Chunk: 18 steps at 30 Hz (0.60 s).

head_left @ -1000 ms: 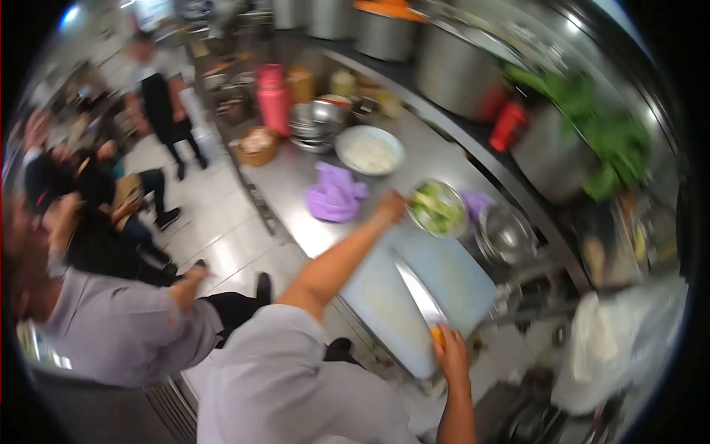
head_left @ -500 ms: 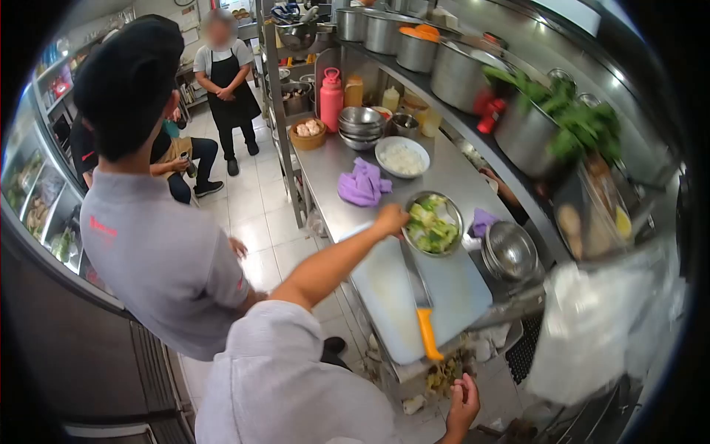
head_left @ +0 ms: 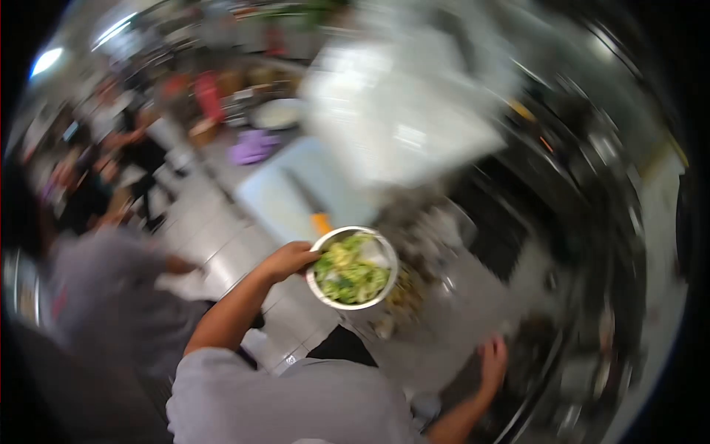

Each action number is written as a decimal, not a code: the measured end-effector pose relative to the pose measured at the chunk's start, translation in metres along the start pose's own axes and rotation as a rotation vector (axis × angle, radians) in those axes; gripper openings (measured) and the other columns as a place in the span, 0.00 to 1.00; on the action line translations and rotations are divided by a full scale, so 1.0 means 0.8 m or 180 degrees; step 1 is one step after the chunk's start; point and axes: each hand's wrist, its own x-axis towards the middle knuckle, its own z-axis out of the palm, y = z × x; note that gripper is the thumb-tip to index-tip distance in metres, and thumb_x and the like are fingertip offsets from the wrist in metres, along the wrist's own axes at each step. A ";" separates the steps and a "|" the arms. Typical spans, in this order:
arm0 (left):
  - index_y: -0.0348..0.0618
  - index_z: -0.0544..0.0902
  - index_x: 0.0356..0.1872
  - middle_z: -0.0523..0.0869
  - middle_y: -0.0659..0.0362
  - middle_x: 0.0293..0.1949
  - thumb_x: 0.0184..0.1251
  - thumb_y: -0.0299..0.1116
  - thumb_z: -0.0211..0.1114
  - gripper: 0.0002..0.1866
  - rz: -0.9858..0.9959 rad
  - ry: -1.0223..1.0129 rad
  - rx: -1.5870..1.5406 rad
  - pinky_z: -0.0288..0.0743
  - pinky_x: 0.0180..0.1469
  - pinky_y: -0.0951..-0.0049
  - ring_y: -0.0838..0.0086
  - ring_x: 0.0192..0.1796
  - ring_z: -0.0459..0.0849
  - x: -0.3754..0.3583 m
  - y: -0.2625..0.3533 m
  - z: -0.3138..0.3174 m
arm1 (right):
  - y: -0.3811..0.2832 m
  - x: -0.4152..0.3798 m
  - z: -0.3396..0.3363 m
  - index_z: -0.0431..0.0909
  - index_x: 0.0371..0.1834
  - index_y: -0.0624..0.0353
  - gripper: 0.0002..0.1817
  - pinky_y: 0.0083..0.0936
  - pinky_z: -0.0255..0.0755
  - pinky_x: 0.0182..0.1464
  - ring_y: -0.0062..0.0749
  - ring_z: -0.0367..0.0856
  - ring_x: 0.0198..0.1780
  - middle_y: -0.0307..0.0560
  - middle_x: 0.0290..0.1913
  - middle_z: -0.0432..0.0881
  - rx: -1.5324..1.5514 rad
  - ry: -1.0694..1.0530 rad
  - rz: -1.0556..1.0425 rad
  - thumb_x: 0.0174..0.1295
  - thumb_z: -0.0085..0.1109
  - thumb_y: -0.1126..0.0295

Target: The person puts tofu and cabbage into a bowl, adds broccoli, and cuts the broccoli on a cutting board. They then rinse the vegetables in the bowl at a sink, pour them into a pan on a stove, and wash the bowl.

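Note:
My left hand [head_left: 292,260] grips the rim of a round metal bowl [head_left: 393,277] and holds it out in front of my body. Chopped green and yellow leafy vegetables [head_left: 347,272] fill it, with a whitish patch at one side. My right hand [head_left: 493,357] is low at the right, blurred, with loosely parted fingers and nothing visible in them. Beyond the bowl, a knife with an orange handle [head_left: 320,223] lies on a pale cutting board [head_left: 266,194].
A purple cloth [head_left: 254,146] and a white bowl [head_left: 278,115] sit farther back on the counter. Blurred clear plastic [head_left: 399,111] hangs over the counter's right side. A person in grey [head_left: 111,296] stands at left, with others beyond. Dark kitchen equipment [head_left: 569,318] lines the right.
The metal bowl has come off the board area toward my body in my left hand. My view has swung to the right, and much of it is now blurred.

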 end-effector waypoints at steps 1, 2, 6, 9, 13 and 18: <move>0.32 0.78 0.41 0.82 0.57 0.29 0.65 0.38 0.57 0.16 -0.0066 -0.0280 -0.0108 0.78 0.32 0.74 0.75 0.28 0.81 0.005 0.005 0.033 | -0.025 0.017 0.000 0.74 0.53 0.63 0.17 0.17 0.70 0.35 0.19 0.73 0.33 0.38 0.35 0.77 0.0388 0.0119 0.0045 0.62 0.53 0.68; 0.33 0.78 0.42 0.82 0.57 0.29 0.66 0.38 0.56 0.16 -0.0092 -0.0529 -0.0125 0.78 0.32 0.74 0.75 0.28 0.82 0.017 0.034 -0.009 | -0.078 0.026 0.058 0.73 0.55 0.64 0.19 0.19 0.71 0.39 0.22 0.76 0.36 0.40 0.38 0.78 0.0446 0.0293 -0.0244 0.62 0.55 0.67; 0.34 0.76 0.43 0.83 0.56 0.30 0.67 0.35 0.55 0.13 -0.0647 -0.1356 -0.0277 0.80 0.30 0.74 0.75 0.26 0.83 0.049 0.043 0.010 | -0.196 0.052 0.088 0.75 0.53 0.60 0.18 0.23 0.72 0.42 0.25 0.78 0.37 0.45 0.38 0.80 0.0190 -0.0029 -0.0708 0.61 0.57 0.65; 0.36 0.76 0.44 0.84 0.55 0.32 0.66 0.33 0.54 0.12 -0.0862 -0.1645 -0.0527 0.81 0.31 0.74 0.74 0.27 0.83 0.062 0.036 0.008 | -0.232 0.046 0.118 0.76 0.53 0.57 0.19 0.26 0.73 0.42 0.32 0.80 0.38 0.49 0.38 0.82 -0.0064 -0.0021 -0.0683 0.59 0.58 0.62; 0.38 0.74 0.47 0.84 0.54 0.37 0.65 0.30 0.53 0.12 -0.1202 -0.1540 -0.0624 0.82 0.33 0.72 0.71 0.30 0.85 0.106 0.049 0.102 | -0.192 0.104 0.080 0.76 0.53 0.56 0.19 0.29 0.73 0.43 0.37 0.81 0.39 0.50 0.38 0.82 -0.0054 -0.0071 -0.0479 0.59 0.57 0.62; 0.38 0.72 0.49 0.83 0.52 0.38 0.65 0.29 0.52 0.13 -0.1419 -0.1526 -0.0808 0.83 0.34 0.70 0.67 0.33 0.85 0.220 0.060 0.194 | -0.171 0.179 0.054 0.76 0.51 0.57 0.19 0.34 0.72 0.47 0.45 0.80 0.43 0.53 0.41 0.82 -0.0619 -0.0260 -0.0226 0.59 0.57 0.60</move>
